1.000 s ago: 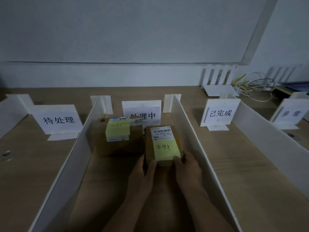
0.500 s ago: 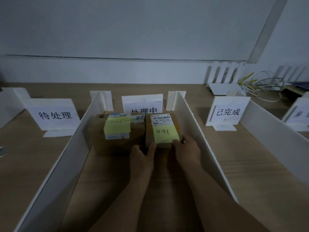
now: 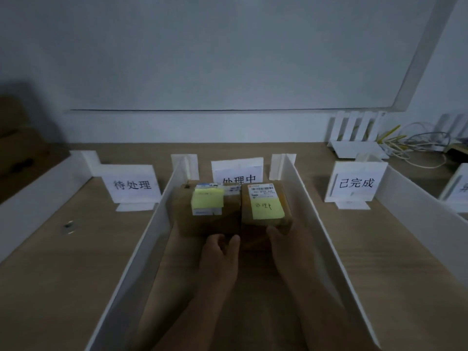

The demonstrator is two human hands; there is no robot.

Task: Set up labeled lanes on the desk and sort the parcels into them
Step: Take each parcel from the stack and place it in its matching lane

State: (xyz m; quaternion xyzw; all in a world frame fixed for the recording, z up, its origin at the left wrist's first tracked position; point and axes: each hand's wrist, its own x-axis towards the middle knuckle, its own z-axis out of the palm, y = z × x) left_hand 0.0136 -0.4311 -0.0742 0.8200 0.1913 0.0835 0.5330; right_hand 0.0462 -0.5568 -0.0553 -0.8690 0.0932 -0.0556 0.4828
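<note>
Now both the left hand (image 3: 220, 252) and right hand (image 3: 287, 239) are gripping the right parcel (image 3: 264, 211), touching the left parcel (image 3: 207, 214), inside the middle lane (image 3: 228, 287).

My boxes (image 3: 263, 206) hide the lower part of the middle sign (image 3: 236, 171). The far-right sign (image 3: 459, 187) runs off the frame. The left note's (image 3: 207, 201) writing is too faint to read.

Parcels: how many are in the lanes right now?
2, both in the 处理中 lane: the left parcel against the left divider, the right parcel beside it, left hand and right hand at its near end. Others may sit out of view.
</note>
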